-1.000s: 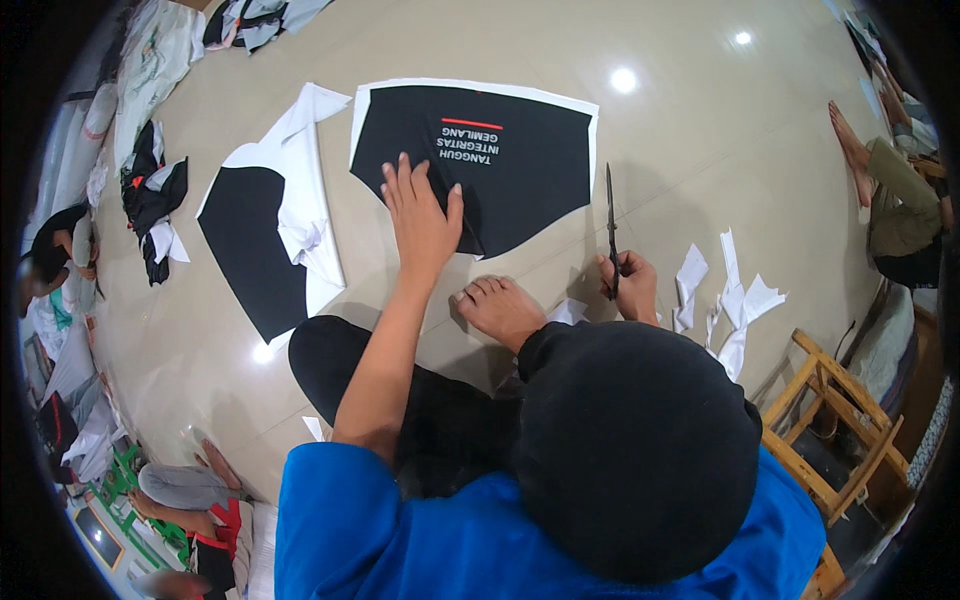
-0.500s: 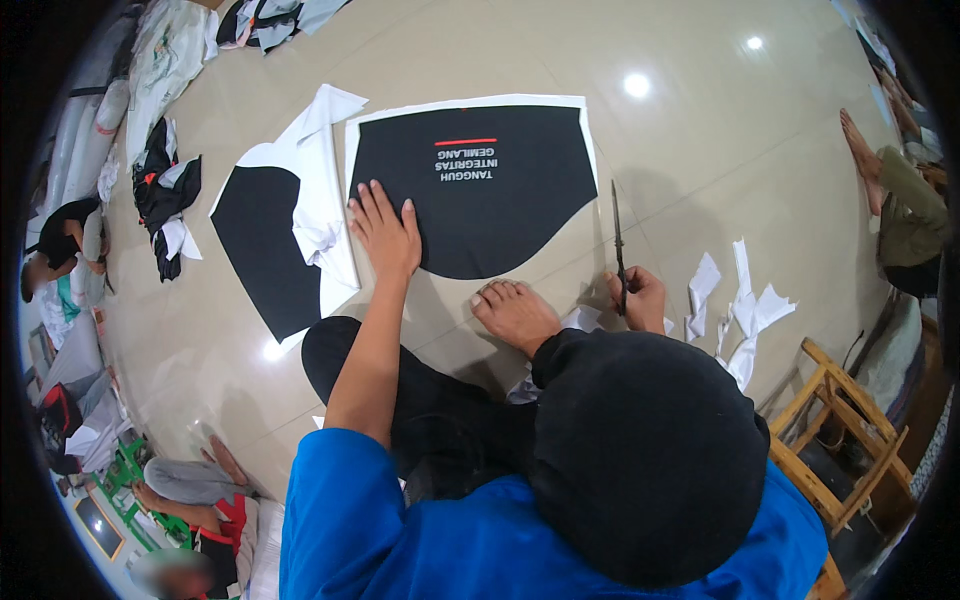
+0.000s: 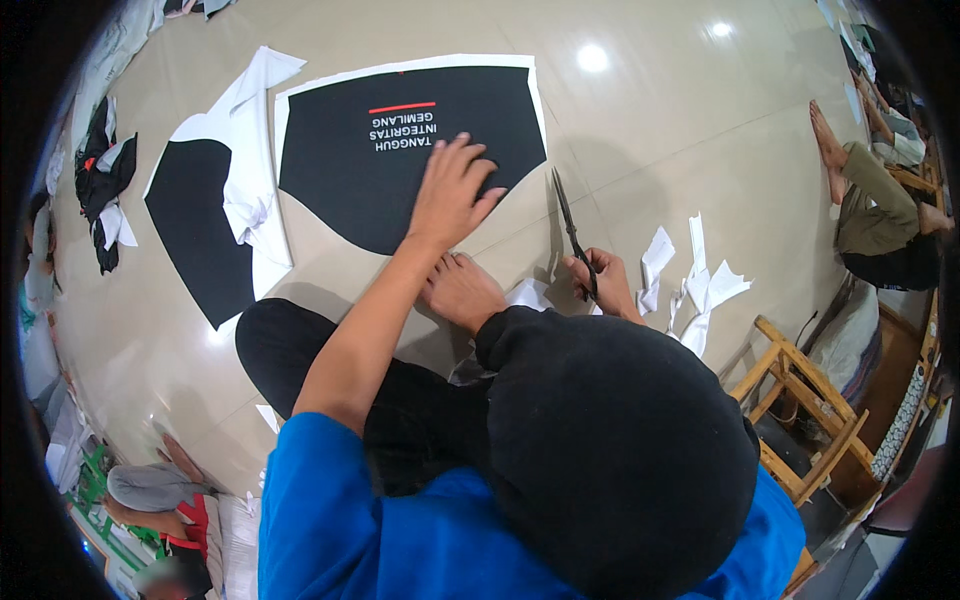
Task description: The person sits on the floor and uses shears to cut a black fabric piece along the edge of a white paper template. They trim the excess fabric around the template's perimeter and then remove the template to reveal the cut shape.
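Observation:
A black fabric panel [image 3: 335, 150] with a white border, pale lettering and a red line lies flat on the floor. My left hand [image 3: 455, 195] rests on its lower right part, fingers spread. To the right of the panel, my right hand [image 3: 608, 282] is closed round the handles of dark scissors [image 3: 572, 232]. Their blades point away from me, apart from the fabric. A second black panel [image 3: 195, 215] lies at the left, partly covered by crumpled white fabric [image 3: 250, 165].
White fabric scraps [image 3: 705, 285] lie right of my right hand. My bare foot [image 3: 465, 292] is just below the panel. A wooden frame [image 3: 805, 410] stands at the lower right. Other people sit at both edges, and a dark cloth pile [image 3: 105, 180] lies far left.
My left hand has slid from the panel's left edge across to its lower right part. The scissors now tilt to the left. The whole view has shifted, so things appear farther left and higher.

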A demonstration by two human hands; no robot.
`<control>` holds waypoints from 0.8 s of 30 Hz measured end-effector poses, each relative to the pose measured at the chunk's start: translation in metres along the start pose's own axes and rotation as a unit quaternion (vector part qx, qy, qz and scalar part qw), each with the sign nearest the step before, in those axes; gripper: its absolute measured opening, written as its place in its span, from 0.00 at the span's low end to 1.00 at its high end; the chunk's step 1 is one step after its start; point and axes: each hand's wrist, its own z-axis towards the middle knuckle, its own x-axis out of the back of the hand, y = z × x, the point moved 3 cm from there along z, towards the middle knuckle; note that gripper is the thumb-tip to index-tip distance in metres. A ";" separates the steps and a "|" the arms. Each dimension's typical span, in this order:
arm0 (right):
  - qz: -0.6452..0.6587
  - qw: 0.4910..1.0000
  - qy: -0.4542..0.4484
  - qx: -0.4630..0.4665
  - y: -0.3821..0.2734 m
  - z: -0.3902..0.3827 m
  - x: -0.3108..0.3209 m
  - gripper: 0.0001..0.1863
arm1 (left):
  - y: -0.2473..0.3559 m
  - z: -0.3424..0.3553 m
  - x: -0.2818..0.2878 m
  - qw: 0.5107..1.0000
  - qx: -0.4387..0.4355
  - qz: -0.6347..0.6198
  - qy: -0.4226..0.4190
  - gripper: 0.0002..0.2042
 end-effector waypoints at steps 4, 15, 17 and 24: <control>0.014 1.000 0.003 -0.012 -0.011 0.003 -0.008 0.22 | 0.013 0.013 -0.029 1.000 0.001 -0.018 0.002 0.13; 0.030 0.999 -0.006 -0.020 -0.013 0.005 -0.015 0.21 | 0.012 0.022 -0.038 0.998 0.019 -0.030 0.052 0.06; 0.039 0.999 -0.002 -0.021 -0.018 0.007 -0.019 0.21 | 0.011 0.023 -0.036 0.998 0.021 -0.038 0.047 0.06; 0.065 0.997 -0.017 -0.031 -0.024 0.005 -0.025 0.20 | 0.013 0.017 -0.034 0.996 0.040 -0.069 0.038 0.06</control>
